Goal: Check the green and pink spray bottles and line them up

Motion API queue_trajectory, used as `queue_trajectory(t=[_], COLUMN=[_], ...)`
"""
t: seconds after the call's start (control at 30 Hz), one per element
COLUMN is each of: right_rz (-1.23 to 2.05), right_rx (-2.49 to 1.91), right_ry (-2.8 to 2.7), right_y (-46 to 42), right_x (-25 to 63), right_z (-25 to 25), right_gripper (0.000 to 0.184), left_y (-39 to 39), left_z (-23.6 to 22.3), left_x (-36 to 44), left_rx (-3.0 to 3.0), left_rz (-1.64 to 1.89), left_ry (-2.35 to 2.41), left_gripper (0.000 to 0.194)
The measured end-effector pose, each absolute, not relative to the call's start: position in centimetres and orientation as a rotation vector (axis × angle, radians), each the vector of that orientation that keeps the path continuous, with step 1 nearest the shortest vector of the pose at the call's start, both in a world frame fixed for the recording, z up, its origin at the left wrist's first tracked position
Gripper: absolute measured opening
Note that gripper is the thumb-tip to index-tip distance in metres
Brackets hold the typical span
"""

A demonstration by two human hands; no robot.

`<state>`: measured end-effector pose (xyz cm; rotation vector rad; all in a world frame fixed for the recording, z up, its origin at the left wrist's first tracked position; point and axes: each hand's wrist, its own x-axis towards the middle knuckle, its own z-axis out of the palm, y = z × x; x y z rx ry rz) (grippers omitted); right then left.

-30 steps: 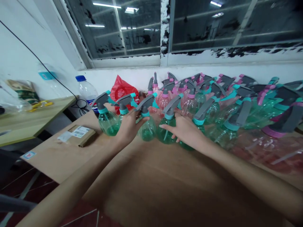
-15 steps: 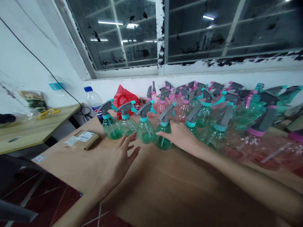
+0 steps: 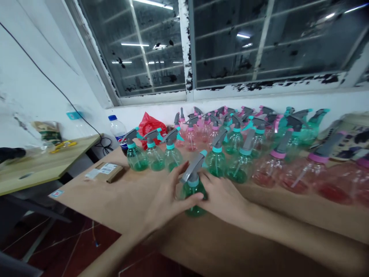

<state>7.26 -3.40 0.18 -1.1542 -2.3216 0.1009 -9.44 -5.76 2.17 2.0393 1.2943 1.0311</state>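
A green spray bottle (image 3: 195, 188) with a grey trigger head and turquoise collar stands in front of the row, tilted slightly. My right hand (image 3: 220, 194) is wrapped round its right side. From the left, my left hand (image 3: 170, 196) curves round the same bottle, its thumb across the front and fingers behind the neck. Part of the green body is covered by both hands. Just behind stand more green spray bottles (image 3: 172, 156), with a gap in the row where my hands are.
Pink spray bottles (image 3: 269, 171) line the right side, with several more behind. A cardboard packet (image 3: 104, 171) lies at left. A red plastic bag (image 3: 151, 129) and a blue-capped drink bottle (image 3: 117, 129) stand by the wall. The table's left edge drops to a tiled floor.
The green spray bottle has come out of the row toward me in my right hand. My left hand has moved right and closed on it. The view has shifted slightly right.
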Motion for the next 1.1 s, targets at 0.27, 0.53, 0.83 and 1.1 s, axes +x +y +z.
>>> queue_trajectory(t=[0.27, 0.53, 0.83, 1.1], right_rz=[0.147, 0.145, 0.121, 0.097], right_rx=[-1.170, -1.133, -1.209, -1.169], right_ry=[-2.334, -2.363, -2.350, -2.356], right_y=[-6.9, -7.4, -5.7, -4.5], right_x=[12.9, 19.5, 28.8, 29.5], right_z=[-0.2, -1.4, -6.6, -8.8], right_gripper=[0.057, 0.069, 0.048, 0.041], left_y=[-5.3, -4.7, -2.7, -1.7], left_z=[1.8, 1.7, 1.9, 2.5], left_x=[-2.4, 3.8, 7.0, 7.7], left_rx=[2.015, 2.200, 2.247, 2.204], left_rz=[0.968, 1.108, 0.997, 0.850], left_ry=[0.870, 0.750, 0.803, 0.685], left_gripper=[0.051, 0.035, 0.024, 0.037])
